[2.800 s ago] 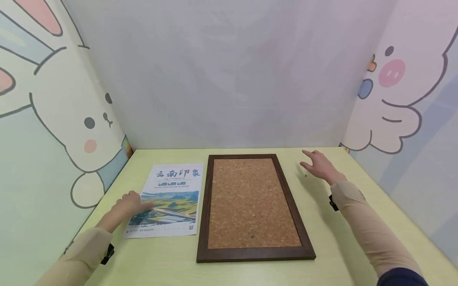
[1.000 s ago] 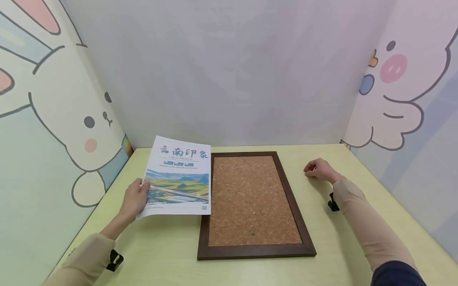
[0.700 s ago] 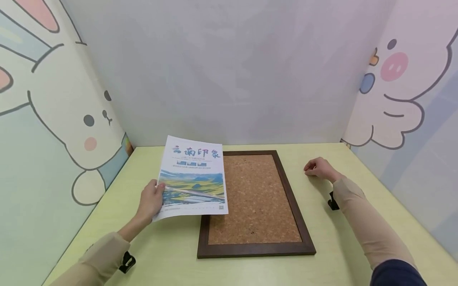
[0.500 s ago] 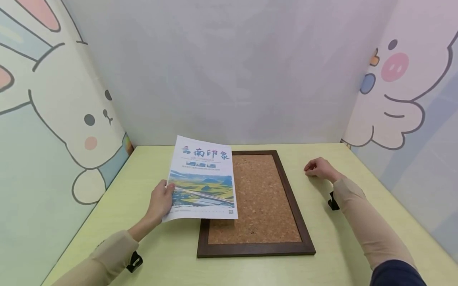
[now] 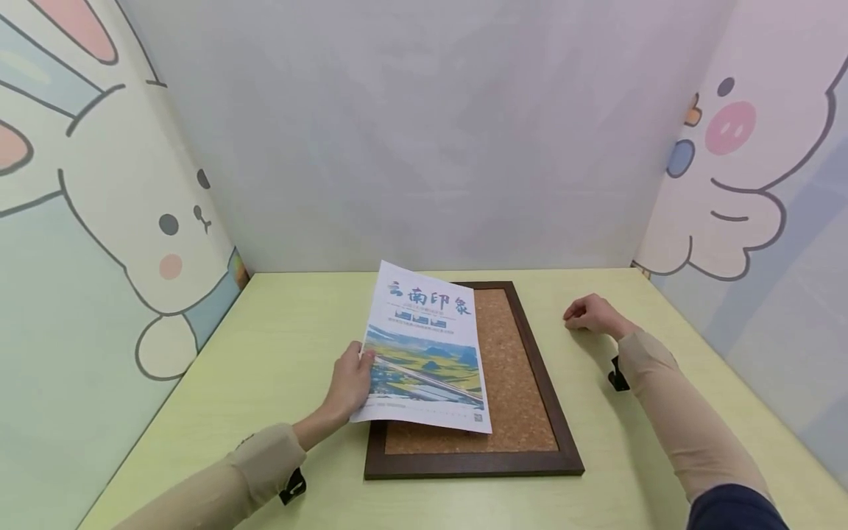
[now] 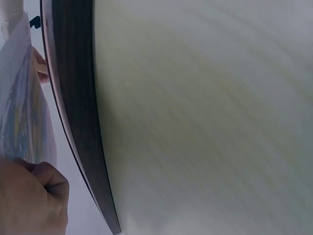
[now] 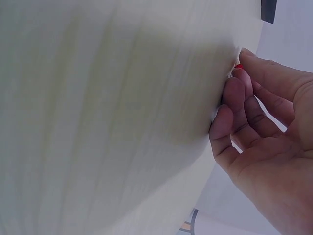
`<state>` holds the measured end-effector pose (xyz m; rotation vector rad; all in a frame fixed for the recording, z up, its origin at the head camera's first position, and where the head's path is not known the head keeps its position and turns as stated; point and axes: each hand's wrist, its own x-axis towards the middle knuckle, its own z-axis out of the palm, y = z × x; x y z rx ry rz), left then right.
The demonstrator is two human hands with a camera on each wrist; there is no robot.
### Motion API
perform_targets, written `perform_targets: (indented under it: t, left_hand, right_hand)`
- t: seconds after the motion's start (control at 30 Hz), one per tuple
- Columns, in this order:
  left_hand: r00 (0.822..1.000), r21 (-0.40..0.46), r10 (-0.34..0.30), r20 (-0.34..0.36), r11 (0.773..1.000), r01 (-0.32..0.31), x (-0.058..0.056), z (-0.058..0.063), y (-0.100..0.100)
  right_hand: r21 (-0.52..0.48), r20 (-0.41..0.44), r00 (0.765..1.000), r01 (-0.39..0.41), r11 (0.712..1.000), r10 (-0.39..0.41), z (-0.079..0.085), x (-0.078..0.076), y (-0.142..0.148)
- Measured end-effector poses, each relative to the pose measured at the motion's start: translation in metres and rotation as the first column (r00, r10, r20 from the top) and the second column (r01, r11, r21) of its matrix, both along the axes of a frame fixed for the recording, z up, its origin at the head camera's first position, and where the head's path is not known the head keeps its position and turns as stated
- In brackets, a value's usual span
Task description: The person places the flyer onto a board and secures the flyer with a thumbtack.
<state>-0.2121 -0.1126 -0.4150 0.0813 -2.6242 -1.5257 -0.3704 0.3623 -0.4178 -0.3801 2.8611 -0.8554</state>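
One white rectangular paper poster with a printed landscape (image 5: 424,361) above a brown-framed rectangular cork board (image 5: 513,368)

The left hand (image 5: 350,377) is clamped on the poster's left edge, thumb on the printed face. The sheet tilts over the left part of the board, hiding much of the cork. The board lies flat on the pale yellow-green worktop (image 5: 298,309). Right of the frame, apart from it, the right hand (image 5: 595,315) has thumb and fingers pinched together on a small red thing (image 7: 238,66), mostly hidden; what it is cannot be told.
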Motion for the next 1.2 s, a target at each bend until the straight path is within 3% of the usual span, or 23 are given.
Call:
perform_targets:
  t: [0.5,0.9,1.2]
  left_hand:
    - [0.996,0.008,-0.081,0.041,0.997,0.081,0.008,-0.008,0.035]
    - [0.984,-0.039,-0.165,0.061,0.985,0.168,0.016,-0.008,0.04]
    - [0.967,-0.086,-0.249,0.051,0.964,0.253,0.017,-0.006,0.039]
  right_hand:
    - [-0.015,0.001,1.0,0.001,1.0,-0.001,-0.006,-0.002,0.004]
    - [-0.007,-0.022,1.0,0.003,1.0,-0.003,-0.001,0.002,-0.001]
    - [-0.001,-0.019,1.0,0.0,1.0,0.0,0.0,0.002,-0.003]
